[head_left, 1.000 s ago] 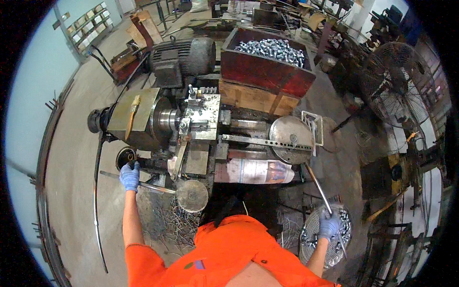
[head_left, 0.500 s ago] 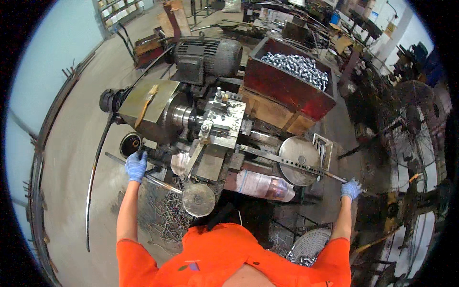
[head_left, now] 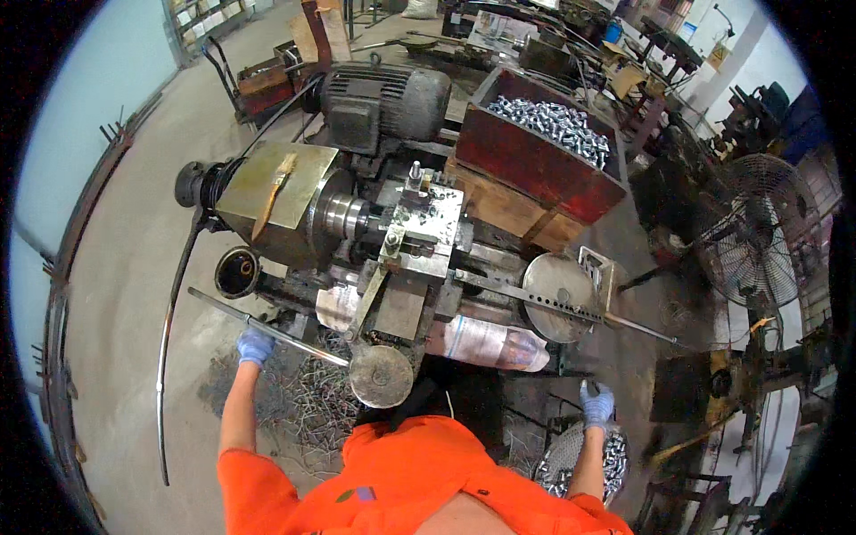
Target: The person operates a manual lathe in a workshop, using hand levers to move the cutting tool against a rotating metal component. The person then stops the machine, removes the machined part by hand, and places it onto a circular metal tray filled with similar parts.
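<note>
My left hand (head_left: 256, 345), in a blue glove, is just below a slanting metal bar (head_left: 294, 339) on the machine's near left side. Its fingers sit up against the bar, too small to make out whether they are curled round it. My right hand (head_left: 597, 406), gloved too, hangs with thumb and fingers apart and nothing visible between them. Beneath it stands a round basket (head_left: 560, 455) of shiny metal parts (head_left: 613, 464), partly hidden by my forearm. Farther right, a long lever (head_left: 642, 330) sticks out from a perforated flat arm (head_left: 526, 297), with no hand on it.
The machine's block (head_left: 426, 234) fills the middle, beside a grey motor (head_left: 383, 98). A red bin (head_left: 535, 165) of metal pieces stands behind. A brush (head_left: 272, 201) lies on the housing. Wire-like scrap (head_left: 321, 406) litters the floor; a fan (head_left: 758, 259) stands at right.
My right hand has let go of the long lever and moved left and nearer, over the basket. My left hand has drawn slightly nearer to me, below the slanting bar.
</note>
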Available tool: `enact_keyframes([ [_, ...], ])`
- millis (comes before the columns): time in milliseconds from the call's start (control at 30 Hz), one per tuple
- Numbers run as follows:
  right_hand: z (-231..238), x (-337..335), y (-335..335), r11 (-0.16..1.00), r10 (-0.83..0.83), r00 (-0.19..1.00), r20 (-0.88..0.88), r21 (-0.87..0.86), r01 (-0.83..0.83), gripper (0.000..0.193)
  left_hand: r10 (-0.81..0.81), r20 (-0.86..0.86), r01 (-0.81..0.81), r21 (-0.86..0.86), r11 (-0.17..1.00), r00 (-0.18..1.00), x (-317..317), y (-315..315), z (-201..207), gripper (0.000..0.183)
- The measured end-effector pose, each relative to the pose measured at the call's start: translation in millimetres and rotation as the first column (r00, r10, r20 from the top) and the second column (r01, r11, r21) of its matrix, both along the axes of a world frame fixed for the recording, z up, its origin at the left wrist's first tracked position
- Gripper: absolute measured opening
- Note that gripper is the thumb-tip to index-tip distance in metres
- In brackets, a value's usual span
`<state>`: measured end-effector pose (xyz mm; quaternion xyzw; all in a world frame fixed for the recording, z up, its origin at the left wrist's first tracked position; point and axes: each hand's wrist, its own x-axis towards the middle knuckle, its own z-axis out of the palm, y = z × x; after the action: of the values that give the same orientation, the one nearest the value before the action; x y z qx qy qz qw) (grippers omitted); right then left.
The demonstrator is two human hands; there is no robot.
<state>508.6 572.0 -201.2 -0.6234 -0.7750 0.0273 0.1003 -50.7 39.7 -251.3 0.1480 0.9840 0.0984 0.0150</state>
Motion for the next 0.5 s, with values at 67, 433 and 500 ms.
enact_keyframes([
  [67, -3, 4, -3, 0.996, 0.087, 0.992, -0.091, -0.002, -0.088, 0.041, -0.202, -0.012, 0.195, -0.204, 0.959, 0.979, -6, 14, 1, 0.034],
  [433, 44, -46, -36, 0.965, 0.254, 0.935, -0.247, 0.006, -0.261, 0.031, 0.044, -0.016, -0.046, -0.164, 0.985, 0.999, 9, 20, -140, 0.04],
  [500, 50, -46, -24, 0.958, 0.287, 0.922, -0.261, 0.057, -0.282, 0.031, -0.175, 0.132, 0.209, -0.308, 0.928, 0.976, -5, 11, -81, 0.031],
])
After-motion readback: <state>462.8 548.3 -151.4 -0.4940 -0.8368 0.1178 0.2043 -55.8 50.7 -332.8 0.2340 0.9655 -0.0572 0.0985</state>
